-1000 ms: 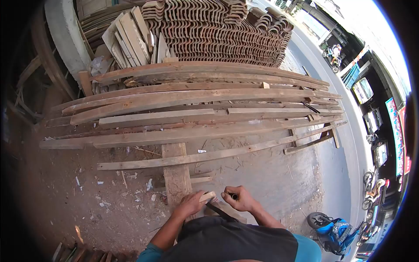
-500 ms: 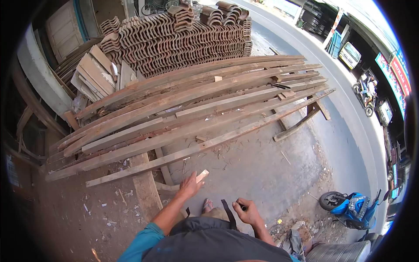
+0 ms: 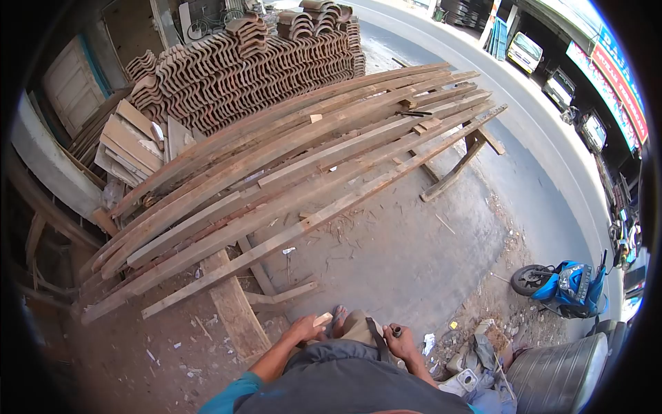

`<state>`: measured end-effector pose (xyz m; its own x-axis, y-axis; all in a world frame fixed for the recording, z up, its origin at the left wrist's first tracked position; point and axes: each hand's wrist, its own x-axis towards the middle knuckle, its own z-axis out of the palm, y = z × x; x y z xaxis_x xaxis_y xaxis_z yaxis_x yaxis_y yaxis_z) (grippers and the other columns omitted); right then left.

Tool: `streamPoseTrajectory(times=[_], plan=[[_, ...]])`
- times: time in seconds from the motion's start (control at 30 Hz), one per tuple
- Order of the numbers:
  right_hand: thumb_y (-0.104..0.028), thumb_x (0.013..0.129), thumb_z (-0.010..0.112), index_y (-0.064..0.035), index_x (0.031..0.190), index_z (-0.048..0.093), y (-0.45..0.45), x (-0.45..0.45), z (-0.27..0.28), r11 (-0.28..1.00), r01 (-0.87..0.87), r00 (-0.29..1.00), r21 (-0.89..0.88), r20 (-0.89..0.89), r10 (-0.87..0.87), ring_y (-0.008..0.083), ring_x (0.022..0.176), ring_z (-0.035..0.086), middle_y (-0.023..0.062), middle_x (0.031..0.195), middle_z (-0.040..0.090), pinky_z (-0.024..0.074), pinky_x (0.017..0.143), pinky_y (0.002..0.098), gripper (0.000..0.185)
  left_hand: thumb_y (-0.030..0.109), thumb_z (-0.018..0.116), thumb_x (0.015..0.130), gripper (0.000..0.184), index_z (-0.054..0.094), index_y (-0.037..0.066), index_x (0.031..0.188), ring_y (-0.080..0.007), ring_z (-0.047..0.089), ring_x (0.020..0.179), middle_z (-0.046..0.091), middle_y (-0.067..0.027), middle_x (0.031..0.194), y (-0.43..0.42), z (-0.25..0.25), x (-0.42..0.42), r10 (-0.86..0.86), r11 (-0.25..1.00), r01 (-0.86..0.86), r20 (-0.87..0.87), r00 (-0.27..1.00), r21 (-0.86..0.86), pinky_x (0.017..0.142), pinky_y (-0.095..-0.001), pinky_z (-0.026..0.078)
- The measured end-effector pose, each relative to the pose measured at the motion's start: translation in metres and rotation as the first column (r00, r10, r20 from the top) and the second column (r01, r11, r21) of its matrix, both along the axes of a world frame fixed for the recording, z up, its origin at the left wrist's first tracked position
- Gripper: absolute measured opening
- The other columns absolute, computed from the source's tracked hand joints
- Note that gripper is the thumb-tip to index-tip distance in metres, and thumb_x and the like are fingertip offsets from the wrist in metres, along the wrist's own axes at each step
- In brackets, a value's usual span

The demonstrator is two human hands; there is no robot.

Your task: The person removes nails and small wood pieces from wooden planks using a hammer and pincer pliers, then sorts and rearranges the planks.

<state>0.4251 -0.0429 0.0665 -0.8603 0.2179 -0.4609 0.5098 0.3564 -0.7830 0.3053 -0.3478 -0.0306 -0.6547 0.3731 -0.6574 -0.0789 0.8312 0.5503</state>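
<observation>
My left hand is closed around a small pale wood block, held close to my waist. Close to my right thigh, my right hand wraps round a short dark cylindrical object; only its round end shows, and I cannot make out what it is. A dark strap hangs between the two hands. Beyond them, long wooden beams lie side by side on wooden supports, touched by neither hand. A small wood offcut and a dark tool rest on the beams.
Stacked roof tiles stand behind the beams, with leaning boards at left. A broad plank lies left of my hands. On the right are a blue motorbike, a metal drum, rubble and the road.
My view has turned to the right, so the beams now slant and the drum shows. My left hand with the block has come back near my waist after reaching forward. Both hands kept their holds.
</observation>
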Motion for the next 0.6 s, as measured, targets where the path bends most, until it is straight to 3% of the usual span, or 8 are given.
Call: streamPoseTrajectory(times=[0.07, 0.2, 0.3, 0.4, 0.47, 0.5, 0.53, 0.6], plan=[[-0.038, 0.095, 0.064, 0.0022, 0.084, 0.068, 0.006, 0.009, -0.025, 0.99, 0.028, 0.999, 0.14, 0.027, -0.032, 0.0218, 0.066, 0.062, 0.0169, 0.068, 0.064, 0.0491, 0.065, 0.0393, 0.042, 0.045, 0.071, 0.087, 0.06, 0.061, 0.001, 0.126, -0.04, 0.064, 0.113, 0.067, -0.0261, 0.12, 0.001, 0.023, 0.001, -0.007, 1.0, 0.009, 0.096, 0.995, -0.017, 0.094, -0.0479, 0.05], [-0.033, 0.094, 0.065, 0.0041, 0.087, 0.069, 0.026, 0.002, -0.033, 0.989, 0.021, 0.986, 0.146, 0.16, -0.045, 0.0271, 0.069, 0.065, 0.0216, 0.073, 0.067, 0.0506, 0.069, 0.0409, 0.038, 0.045, 0.07, 0.087, 0.06, 0.061, 0.0, 0.126, -0.0398, 0.064, 0.113, 0.067, -0.026, 0.12, 0.011, 0.019, -0.008, -0.021, 0.997, 0.031, 0.144, 0.989, -0.071, 0.093, -0.047, 0.051], [-0.029, 0.092, 0.065, 0.0055, 0.088, 0.069, 0.054, 0.013, -0.06, 0.981, -0.013, 0.979, 0.196, 0.204, -0.027, 0.0323, 0.069, 0.066, 0.0244, 0.077, 0.069, 0.0511, 0.07, 0.0429, 0.035, 0.046, 0.069, 0.088, 0.061, 0.06, 0.0, 0.126, -0.0396, 0.065, 0.113, 0.067, -0.0257, 0.119, 0.034, 0.001, -0.028, -0.099, 0.992, 0.104, 0.068, 0.993, -0.077, 0.092, -0.0466, 0.051], [-0.027, 0.09, 0.064, 0.0061, 0.083, 0.067, 0.099, 0.029, -0.104, 0.948, 0.249, 0.947, 0.2, 0.155, -0.282, 0.0321, 0.065, 0.066, 0.0243, 0.074, 0.067, 0.0505, 0.066, 0.0463, 0.034, 0.048, 0.069, 0.088, 0.062, 0.061, -0.001, 0.125, -0.0396, 0.064, 0.114, 0.067, -0.0259, 0.12, 0.076, -0.007, -0.056, -0.062, 0.996, 0.071, 0.157, 0.986, -0.048, 0.093, -0.0467, 0.051], [-0.025, 0.088, 0.065, 0.004, 0.078, 0.067, 0.135, 0.038, -0.125, 0.915, 0.321, 0.919, 0.245, 0.152, -0.363, 0.0294, 0.064, 0.066, 0.0189, 0.072, 0.069, 0.0511, 0.066, 0.0442, 0.031, 0.047, 0.069, 0.088, 0.061, 0.06, 0.001, 0.127, -0.0396, 0.064, 0.113, 0.067, -0.025, 0.119, 0.114, -0.012, -0.077, -0.176, 0.983, 0.176, 0.007, 0.984, -0.058, 0.092, -0.0479, 0.05], [-0.024, 0.086, 0.067, 0.0018, 0.074, 0.067, 0.151, 0.047, -0.141, 0.876, 0.391, 0.883, 0.283, 0.152, -0.444, 0.0267, 0.063, 0.066, 0.0134, 0.069, 0.07, 0.0517, 0.067, 0.0422, 0.029, 0.047, 0.069, 0.088, 0.061, 0.06, 0.001, 0.127, -0.0396, 0.064, 0.113, 0.067, -0.025, 0.119, 0.136, -0.007, -0.087, -0.172, 0.983, 0.172, 0.007, 0.985, -0.058, 0.092, -0.0479, 0.05], [-0.027, 0.085, 0.068, 0.0012, 0.075, 0.066, 0.165, 0.061, -0.166, 0.783, 0.599, 0.762, 0.169, 0.183, -0.622, 0.0273, 0.066, 0.066, 0.0132, 0.072, 0.071, 0.0527, 0.072, 0.0434, 0.03, 0.045, 0.069, 0.088, 0.059, 0.06, 0.002, 0.128, -0.0397, 0.064, 0.113, 0.067, -0.0248, 0.118, 0.161, 0.001, -0.099, -0.217, 0.975, 0.217, 0.008, 0.976, -0.049, 0.092, -0.0482, 0.05], [-0.023, 0.083, 0.067, 0.0002, 0.074, 0.066, 0.181, 0.077, -0.157, 0.724, 0.653, 0.701, 0.222, 0.186, -0.689, 0.0259, 0.063, 0.065, 0.0119, 0.07, 0.068, 0.0514, 0.066, 0.0421, 0.025, 0.044, 0.069, 0.089, 0.058, 0.059, 0.004, 0.129, -0.0397, 0.064, 0.113, 0.067, -0.0246, 0.118, 0.208, 0.017, -0.122, -0.263, 0.964, 0.263, 0.009, 0.965, -0.047, 0.093, -0.0485, 0.05]])
